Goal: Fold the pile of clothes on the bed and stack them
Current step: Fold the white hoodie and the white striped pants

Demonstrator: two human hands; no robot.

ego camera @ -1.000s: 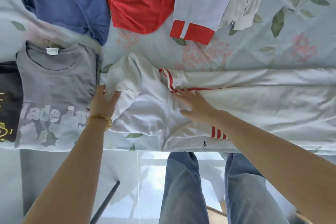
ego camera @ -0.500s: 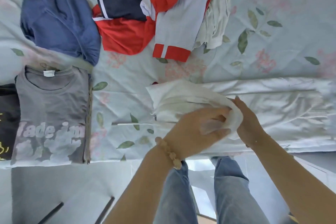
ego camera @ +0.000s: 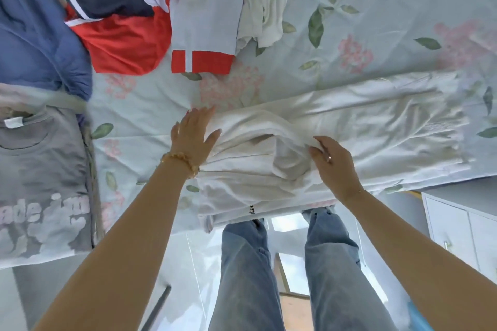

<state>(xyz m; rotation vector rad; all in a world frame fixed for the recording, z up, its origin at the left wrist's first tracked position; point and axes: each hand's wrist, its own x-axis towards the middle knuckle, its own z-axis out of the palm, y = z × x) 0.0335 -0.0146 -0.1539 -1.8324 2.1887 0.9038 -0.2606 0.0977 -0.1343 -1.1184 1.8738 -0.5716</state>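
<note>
A white garment (ego camera: 363,126) lies stretched across the near edge of the bed, its left end doubled over into a thick fold. My left hand (ego camera: 192,136) rests flat with spread fingers on the left edge of that fold. Fingers of my right hand (ego camera: 332,161) pinch a bunched flap of the white cloth near the middle. A folded grey T-shirt (ego camera: 40,183) with pale lettering lies at the left. Unfolded clothes sit at the back: a blue garment (ego camera: 35,40), a red and navy jacket (ego camera: 121,21) and a cream piece (ego camera: 265,2).
The floral bedsheet (ego camera: 376,35) covers the bed, bare at the back right. A white cabinet (ego camera: 462,226) stands at the right beside the bed. My legs in blue jeans (ego camera: 247,271) stand against the bed's near edge.
The left end of the white garment was carried rightward and laid over itself. My left hand has let go and now presses the fold's left edge, while my right hand moved onto the flap.
</note>
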